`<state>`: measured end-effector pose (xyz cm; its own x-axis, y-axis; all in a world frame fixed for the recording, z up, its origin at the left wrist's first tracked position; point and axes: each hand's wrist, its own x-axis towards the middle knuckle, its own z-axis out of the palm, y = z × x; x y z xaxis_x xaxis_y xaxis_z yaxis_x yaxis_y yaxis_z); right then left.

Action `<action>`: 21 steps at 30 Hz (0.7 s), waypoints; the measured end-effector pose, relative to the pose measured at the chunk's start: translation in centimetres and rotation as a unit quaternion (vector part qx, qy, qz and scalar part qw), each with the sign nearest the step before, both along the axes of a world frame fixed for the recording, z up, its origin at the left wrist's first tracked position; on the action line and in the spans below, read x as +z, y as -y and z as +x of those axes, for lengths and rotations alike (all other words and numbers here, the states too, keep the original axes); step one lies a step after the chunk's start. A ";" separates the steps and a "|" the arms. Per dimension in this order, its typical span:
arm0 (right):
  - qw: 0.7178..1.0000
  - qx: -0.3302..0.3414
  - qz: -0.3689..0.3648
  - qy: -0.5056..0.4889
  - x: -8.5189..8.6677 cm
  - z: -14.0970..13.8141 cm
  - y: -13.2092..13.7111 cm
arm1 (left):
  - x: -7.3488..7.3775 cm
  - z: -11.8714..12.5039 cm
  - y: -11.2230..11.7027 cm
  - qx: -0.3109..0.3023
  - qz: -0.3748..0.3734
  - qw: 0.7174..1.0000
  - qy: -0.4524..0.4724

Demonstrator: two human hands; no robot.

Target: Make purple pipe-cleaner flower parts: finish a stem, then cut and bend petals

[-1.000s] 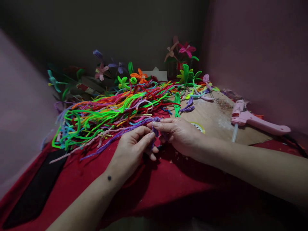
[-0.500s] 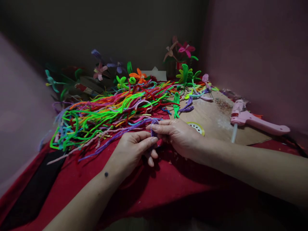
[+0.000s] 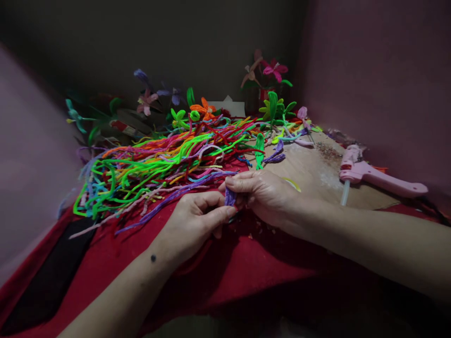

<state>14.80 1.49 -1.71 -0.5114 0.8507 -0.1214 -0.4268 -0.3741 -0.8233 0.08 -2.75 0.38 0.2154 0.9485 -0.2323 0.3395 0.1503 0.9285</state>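
Observation:
Both hands meet over the red cloth near the middle of the view. My left hand pinches the lower end of a folded purple pipe cleaner with thumb and forefinger. My right hand grips the same purple piece from above, fingers curled around it. Just behind the hands lies a big loose pile of pipe cleaners in green, orange, red, purple and pink.
A pink glue gun lies on a brown board at the right. Finished pipe-cleaner flowers and green leaves stand at the back. A roll of tape peeks out behind my right hand. Walls close in on both sides.
The purple piece has been bent down between the fingers. Both hands shifted slightly closer together, and my right hand now covers more of the tape roll.

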 end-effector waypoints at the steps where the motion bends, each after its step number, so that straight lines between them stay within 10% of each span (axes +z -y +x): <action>1: 1.000 0.000 0.001 -0.002 0.0 0.0 0.0 | 0.0 0.0 0.0 -0.003 -0.001 1.000 0.009; 10: 0.997 0.059 0.056 0.009 -0.2 0.2 0.1 | -0.6 -0.2 0.0 0.039 -0.068 0.992 0.095; 21: 0.998 -0.063 0.029 -0.002 0.2 0.4 -0.6 | -0.6 0.6 0.5 0.027 -0.058 0.986 0.152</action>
<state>15.23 2.09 -1.46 -0.3998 0.9141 -0.0679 -0.4718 -0.2687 -0.8398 0.63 -3.23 -0.20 0.2426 0.9308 -0.2733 0.0378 0.2725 0.9614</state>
